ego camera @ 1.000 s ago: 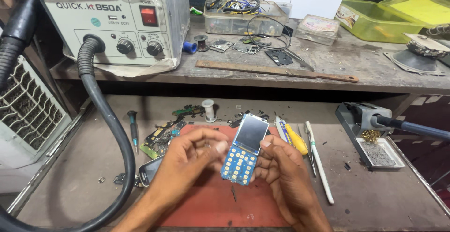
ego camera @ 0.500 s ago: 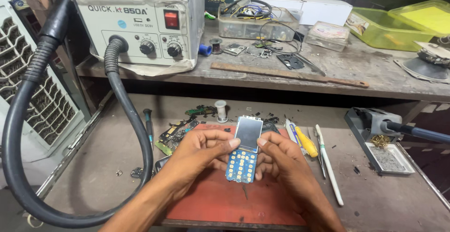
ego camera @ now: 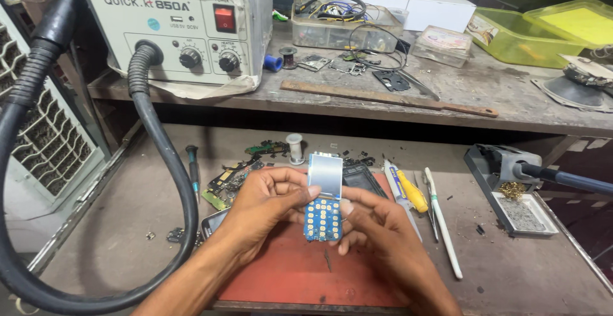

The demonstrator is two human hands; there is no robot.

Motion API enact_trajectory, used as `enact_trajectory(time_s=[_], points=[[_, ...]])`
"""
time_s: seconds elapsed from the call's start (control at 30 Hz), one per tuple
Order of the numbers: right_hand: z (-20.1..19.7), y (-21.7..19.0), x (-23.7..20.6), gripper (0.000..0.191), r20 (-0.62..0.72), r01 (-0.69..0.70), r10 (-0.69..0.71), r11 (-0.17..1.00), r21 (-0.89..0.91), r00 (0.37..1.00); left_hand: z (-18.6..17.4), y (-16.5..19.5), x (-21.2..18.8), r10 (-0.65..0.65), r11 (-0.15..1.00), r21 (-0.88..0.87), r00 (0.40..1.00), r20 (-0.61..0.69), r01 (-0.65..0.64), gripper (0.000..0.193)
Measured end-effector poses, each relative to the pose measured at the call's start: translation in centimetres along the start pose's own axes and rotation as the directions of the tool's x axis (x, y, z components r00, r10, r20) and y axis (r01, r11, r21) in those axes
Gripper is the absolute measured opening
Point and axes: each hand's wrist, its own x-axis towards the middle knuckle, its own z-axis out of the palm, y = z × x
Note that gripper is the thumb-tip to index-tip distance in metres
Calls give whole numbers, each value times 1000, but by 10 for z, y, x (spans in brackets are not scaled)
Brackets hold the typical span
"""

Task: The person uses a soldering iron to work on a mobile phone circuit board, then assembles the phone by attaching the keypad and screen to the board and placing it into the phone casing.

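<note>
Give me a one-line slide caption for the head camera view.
Left hand and right hand hold a bare phone board above a red mat.

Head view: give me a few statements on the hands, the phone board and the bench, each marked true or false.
1. Both hands, the left hand and the right hand, hold the phone board. True.
2. The board lies flat on the red mat. False: it is held above the mat.
3. The yellow-handled screwdriver lies right of the hands. True.
4. The hot-air station sits on the lower bench. False: it stands on the upper shelf.
5. The solder spool stands behind the board. True.
</note>
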Motion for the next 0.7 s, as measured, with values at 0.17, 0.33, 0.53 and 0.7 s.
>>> enact_trajectory(time_s=[0.17, 0.33, 0.53, 0.7], points=[[-6, 12, -7, 48, -41, 43, -47, 995, -88, 998, -4, -11, -2, 73, 997, -13, 997, -35, -73, 13], [-8, 14, -9, 41, -136, 102, -125, 981, -165, 983, -3, -14, -7, 168, 986, -10, 984, -62, -168, 14], [-3, 0, -17, 46, -293, -57, -182, 757, -651, 938, 2, -14, -11, 181, 983, 1, 976, -119, -182, 14], [-1, -16, -3, 53, -177, -57, -226, 455, -889, 958, -1, -11, -10, 225, 974, 0, 966, -130, -227, 15]])
